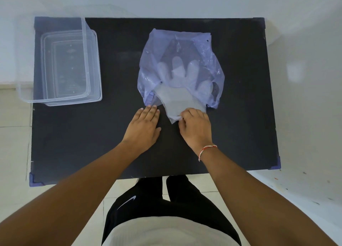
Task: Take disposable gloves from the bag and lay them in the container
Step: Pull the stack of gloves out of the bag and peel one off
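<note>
A translucent purple plastic bag [185, 42] lies in the middle of the black table [118, 60], its mouth toward me. Clear disposable gloves [177, 97] stick out of the mouth, their fingers still showing through the bag film. My right hand [196, 127] pinches the cuff edge of the gloves just below the bag. Flat on the table lies my left hand [145, 123], fingers together, fingertips touching the bag's lower left corner. The clear plastic container [61, 64] stands at the far left of the table, nothing visible in it.
The container overhangs the table's left edge a little. Purple corner guards [34, 181] mark the table corners. Pale tiled floor and a white wall surround the table. My legs in black trousers stand at the near edge.
</note>
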